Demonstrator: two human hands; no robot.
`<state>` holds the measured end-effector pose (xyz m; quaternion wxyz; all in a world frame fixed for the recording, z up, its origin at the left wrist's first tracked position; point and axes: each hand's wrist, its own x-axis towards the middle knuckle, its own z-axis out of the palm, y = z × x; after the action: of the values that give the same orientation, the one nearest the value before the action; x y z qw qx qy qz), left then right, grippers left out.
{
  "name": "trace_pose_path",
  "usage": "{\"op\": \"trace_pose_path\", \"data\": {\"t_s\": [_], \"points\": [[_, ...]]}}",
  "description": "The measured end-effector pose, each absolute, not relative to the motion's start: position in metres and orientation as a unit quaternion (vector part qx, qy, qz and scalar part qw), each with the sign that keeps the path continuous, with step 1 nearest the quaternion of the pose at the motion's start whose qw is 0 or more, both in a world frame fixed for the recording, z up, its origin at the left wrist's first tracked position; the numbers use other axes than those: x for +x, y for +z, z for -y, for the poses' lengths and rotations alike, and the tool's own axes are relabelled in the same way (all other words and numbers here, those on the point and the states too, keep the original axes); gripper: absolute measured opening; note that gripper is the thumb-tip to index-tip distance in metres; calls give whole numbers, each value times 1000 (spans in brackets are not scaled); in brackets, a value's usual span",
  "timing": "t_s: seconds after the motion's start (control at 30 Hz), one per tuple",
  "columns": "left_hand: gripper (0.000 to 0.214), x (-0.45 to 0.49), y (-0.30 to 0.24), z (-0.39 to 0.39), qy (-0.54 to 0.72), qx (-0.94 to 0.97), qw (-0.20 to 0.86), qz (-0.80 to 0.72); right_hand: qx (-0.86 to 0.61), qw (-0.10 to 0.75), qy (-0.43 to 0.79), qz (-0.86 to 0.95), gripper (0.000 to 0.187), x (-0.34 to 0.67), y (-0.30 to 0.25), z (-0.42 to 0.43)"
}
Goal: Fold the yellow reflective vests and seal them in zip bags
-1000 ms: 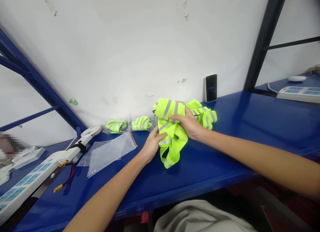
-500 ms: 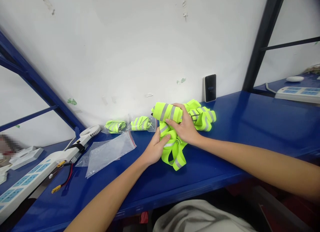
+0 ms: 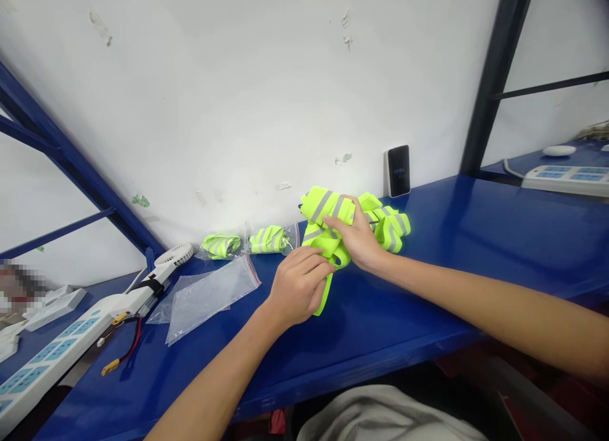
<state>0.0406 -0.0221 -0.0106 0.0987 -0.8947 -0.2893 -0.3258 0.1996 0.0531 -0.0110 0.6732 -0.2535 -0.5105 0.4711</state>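
Observation:
A neon-yellow reflective strap with grey stripes is partly wound into a flat bundle. My right hand is closed around the bundle, thumb lying on top. Below it, my left hand grips a loose length of the same strap, its fingers curled with their backs toward me. A tail of the strap hangs under the left hand to the table. Behind the right hand lies a loose heap of more yellow strap; whether it joins the held bundle is hidden.
Two bagged yellow straps lie along the wall. Clear zip bags are on the blue table left of my hands. Farther left are a power strip, a small fan and a red-black cable. A phone-like device leans against the wall.
My left hand has turned over, knuckles now up, and has taken a lower piece of the strap. The hanging loops have gathered up. The right hand with the bundle has shifted slightly right.

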Motion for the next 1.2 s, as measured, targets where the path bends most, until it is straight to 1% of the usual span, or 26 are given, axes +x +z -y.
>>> {"op": "trace_pose_path", "data": {"t_s": [0.13,0.23,0.3,0.37,0.47,0.57,0.67,0.73,0.9,1.0,1.13,1.17,1.2], "points": [[15,50,-14,20,-319,-858,97,391,-229,663,544,460,48,197,-9,-47],[20,56,-18,18,-338,-826,92,441,-217,658,575,435,51,196,-5,-43],[25,59,-19,18,-349,-803,96,474,-212,662,580,425,50,195,-4,-42],[26,61,-19,18,-341,-788,103,502,-204,665,585,417,48,196,-3,-43],[26,61,-19,19,-309,-796,93,512,-192,667,591,411,47,197,-2,-44],[23,60,-21,19,-322,-794,81,509,-198,663,596,406,45,198,-1,-44],[16,58,-22,20,-364,-776,133,499,-224,653,607,393,43,200,1,-44],[16,57,-21,21,-367,-776,150,491,-233,648,611,390,43,200,1,-44],[16,52,-22,19,-373,-771,89,509,-233,656,607,383,47,199,-2,-46],[39,51,-23,17,-423,-753,71,500,-238,664,601,377,49,200,-2,-49],[85,49,-24,13,-485,-711,7,509,-231,680,592,367,49,205,-2,-58],[92,48,-25,12,-487,-706,-16,514,-227,685,589,364,48,206,-2,-60],[92,48,-26,11,-480,-709,-34,516,-224,688,588,361,47,207,-2,-63]]}}
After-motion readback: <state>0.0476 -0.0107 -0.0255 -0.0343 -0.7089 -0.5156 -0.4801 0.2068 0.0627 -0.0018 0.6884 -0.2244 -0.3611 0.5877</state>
